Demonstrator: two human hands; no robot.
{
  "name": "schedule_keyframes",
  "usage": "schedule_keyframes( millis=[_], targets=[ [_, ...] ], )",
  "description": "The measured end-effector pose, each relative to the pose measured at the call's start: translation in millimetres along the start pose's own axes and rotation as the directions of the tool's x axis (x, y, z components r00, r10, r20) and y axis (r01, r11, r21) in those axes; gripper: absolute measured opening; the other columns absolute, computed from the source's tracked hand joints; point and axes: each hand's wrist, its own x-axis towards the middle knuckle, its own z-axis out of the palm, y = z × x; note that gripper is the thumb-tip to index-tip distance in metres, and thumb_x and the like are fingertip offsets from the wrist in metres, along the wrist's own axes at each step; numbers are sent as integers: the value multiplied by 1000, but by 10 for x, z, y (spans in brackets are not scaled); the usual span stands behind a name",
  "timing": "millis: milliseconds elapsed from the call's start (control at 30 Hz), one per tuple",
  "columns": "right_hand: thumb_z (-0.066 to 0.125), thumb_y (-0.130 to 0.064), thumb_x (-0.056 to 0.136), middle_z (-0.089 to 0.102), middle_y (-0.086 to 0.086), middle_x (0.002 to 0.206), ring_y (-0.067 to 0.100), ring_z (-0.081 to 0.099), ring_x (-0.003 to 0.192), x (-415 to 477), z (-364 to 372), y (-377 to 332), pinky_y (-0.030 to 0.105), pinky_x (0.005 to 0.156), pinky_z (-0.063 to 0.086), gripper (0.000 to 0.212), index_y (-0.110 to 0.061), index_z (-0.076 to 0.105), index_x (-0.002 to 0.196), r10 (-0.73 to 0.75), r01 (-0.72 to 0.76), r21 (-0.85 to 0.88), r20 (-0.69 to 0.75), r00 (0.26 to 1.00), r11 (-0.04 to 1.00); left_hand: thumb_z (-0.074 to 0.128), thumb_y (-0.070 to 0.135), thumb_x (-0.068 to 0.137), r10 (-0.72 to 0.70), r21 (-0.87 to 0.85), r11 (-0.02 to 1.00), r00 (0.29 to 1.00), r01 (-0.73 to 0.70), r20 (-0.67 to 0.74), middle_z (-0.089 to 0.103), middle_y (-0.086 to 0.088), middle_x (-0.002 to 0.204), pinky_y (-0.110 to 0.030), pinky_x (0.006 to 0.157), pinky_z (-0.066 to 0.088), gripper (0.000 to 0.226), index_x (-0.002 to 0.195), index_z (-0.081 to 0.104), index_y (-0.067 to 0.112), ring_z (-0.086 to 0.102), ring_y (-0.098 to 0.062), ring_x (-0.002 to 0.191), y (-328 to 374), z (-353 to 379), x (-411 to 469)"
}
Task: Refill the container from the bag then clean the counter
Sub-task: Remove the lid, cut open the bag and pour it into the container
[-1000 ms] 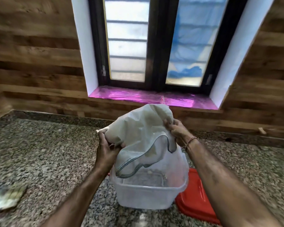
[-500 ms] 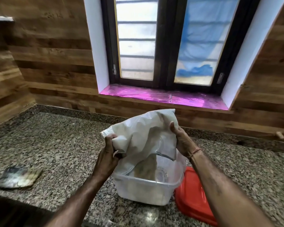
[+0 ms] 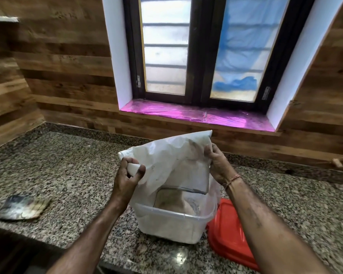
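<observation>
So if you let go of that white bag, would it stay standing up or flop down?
Probably flop. The white plastic bag is creased and sags between the left hand and right hand, so it looks thin and limp. Its open mouth droops into the clear plastic container, so it would likely collapse there. It also looks light, now mostly emptied.

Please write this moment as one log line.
step: pouring | left hand: grips white plastic bag | right hand: grips bag | clear plastic container: partly filled | red lid: beside it

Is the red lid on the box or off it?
Off. The red lid lies flat on the counter beside the clear container, whose top is open under the tipped white bag.
</observation>
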Motion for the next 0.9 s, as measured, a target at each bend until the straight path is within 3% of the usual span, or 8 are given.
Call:
schedule_keyframes(
  millis=[67,133,267,367,467,567,700,900],
  targets=[
    [76,-37,75,71,3,111,17,71,93,-3,-18,0,32,67,62,59,-18,58,128,6,-7,42,32,999,999,74,55,72,-28,-99,995,1000,27,-9,62,0,96,-40,66,54,44,102,55,29,61,-22,83,25,5,3],
    [72,-27,76,72,3,108,15,72,89,0,-41,-5,31,65,62,57,-17,56,130,-3,-1,105,45,999,995,77,40,75,-34,-151,988,999,29,-27,61,-3,114,-39,70,58,50,118,52,31,63,-22,93,24,10,20],
    [95,-35,56,74,3,115,16,72,97,-3,-61,-78,37,73,63,92,-19,53,137,2,-6,56,57,998,998,84,26,66,-31,-214,977,997,15,-69,36,1,153,-37,102,48,113,155,15,39,51,-15,129,8,-4,70],
    [91,-46,64,67,8,123,21,68,103,34,-52,-162,41,80,60,87,-12,54,136,-41,39,42,47,998,998,83,12,64,-135,-349,932,987,97,-86,38,0,151,-42,99,50,128,158,1,39,56,-14,123,2,14,97],
    [82,-45,71,69,10,115,25,67,101,28,-17,-268,42,76,62,60,-18,62,121,-52,53,51,-25,998,997,86,8,72,-162,-377,918,984,123,-74,58,-11,139,-47,93,56,95,151,36,22,64,-30,118,12,42,125],
    [85,-46,65,70,8,107,22,67,93,5,-30,-325,37,69,62,60,-20,66,115,-67,65,-21,-75,995,998,83,18,82,-194,-376,918,969,126,-150,72,-26,114,-58,87,59,43,119,66,3,69,-45,105,66,56,166],
    [89,-46,60,70,4,98,17,65,86,-40,-66,-407,29,60,57,51,-24,67,101,-127,114,-161,-71,989,980,85,32,77,-125,-292,955,965,54,-230,76,-14,103,-43,77,61,42,111,71,10,73,-35,95,155,-2,139],
    [80,-18,84,64,7,90,15,56,75,-21,-167,-557,26,56,45,14,-16,73,96,-156,141,-402,-4,988,905,81,12,83,24,-205,976,978,-68,-208,73,3,87,-24,63,55,18,95,71,22,66,-10,75,300,-39,168]
  ],
)
